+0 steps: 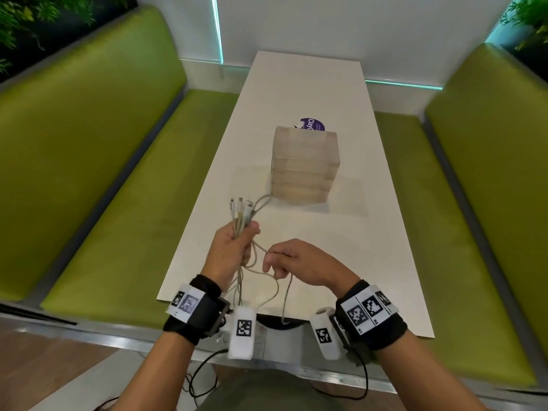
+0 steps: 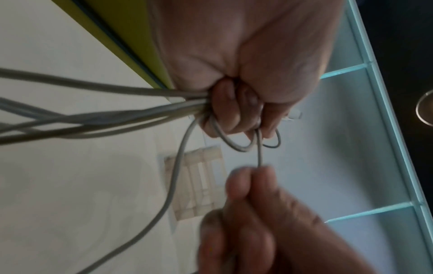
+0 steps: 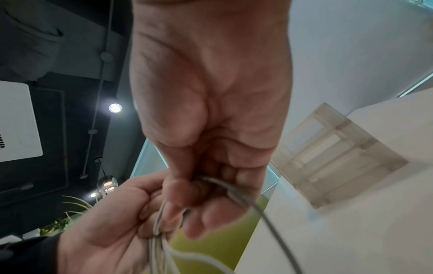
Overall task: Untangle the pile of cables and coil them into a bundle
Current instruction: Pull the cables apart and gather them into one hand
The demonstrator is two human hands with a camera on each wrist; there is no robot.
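My left hand [image 1: 234,247] grips a bunch of pale cables [image 1: 241,213] above the near left part of the white table [image 1: 311,84]. Their plug ends fan out above the fist and the loose lengths hang below it past the table edge. In the left wrist view the curled fingers [image 2: 225,111] clamp the cables [image 2: 105,115], with small loops sticking out beyond them. My right hand [image 1: 293,259], just to the right, pinches a single grey cable strand [image 1: 261,247] between thumb and forefinger. The right wrist view shows that strand [image 3: 257,205] running out of the pinch.
A stack of pale wooden blocks [image 1: 305,164] stands mid-table, just beyond the plug ends. A purple round sticker [image 1: 312,125] lies behind it. Green padded benches [image 1: 103,143] run along both sides of the table. Black wires [image 1: 201,378] hang from my wrist bands.
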